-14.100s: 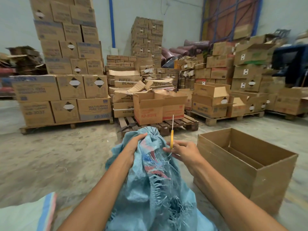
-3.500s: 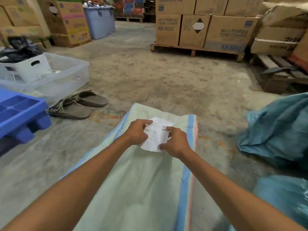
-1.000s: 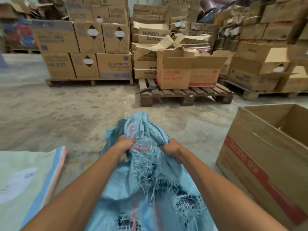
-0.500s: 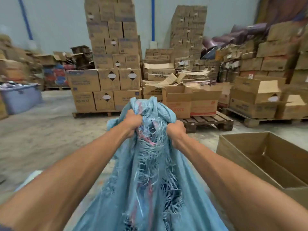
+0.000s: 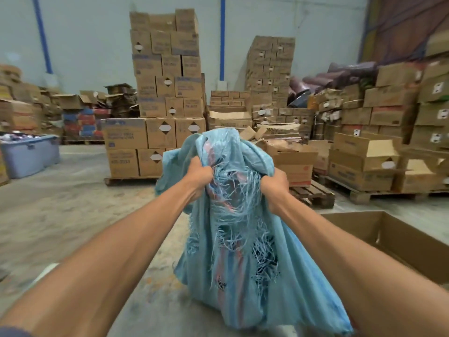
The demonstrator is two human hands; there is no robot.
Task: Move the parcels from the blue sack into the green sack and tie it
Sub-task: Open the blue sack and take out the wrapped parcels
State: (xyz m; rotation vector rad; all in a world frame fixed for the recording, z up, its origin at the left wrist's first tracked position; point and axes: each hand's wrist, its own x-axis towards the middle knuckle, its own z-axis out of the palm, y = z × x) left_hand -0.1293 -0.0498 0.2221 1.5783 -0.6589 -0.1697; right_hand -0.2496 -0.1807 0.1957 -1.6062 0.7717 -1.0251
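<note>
Head view: my left hand (image 5: 198, 175) and right hand (image 5: 274, 183) each clench the frayed neck of the blue sack (image 5: 243, 263); I should pull apart evenly, sparing the torn weave.

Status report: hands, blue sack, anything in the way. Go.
Left hand and right hand gripping blue sack at its frayed top. Sack torn, parcels not visible. Open cardboard box close on the right.

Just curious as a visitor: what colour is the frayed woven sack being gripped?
The frayed woven sack is light blue with a faded pinkish-red stripe; head view.
</note>
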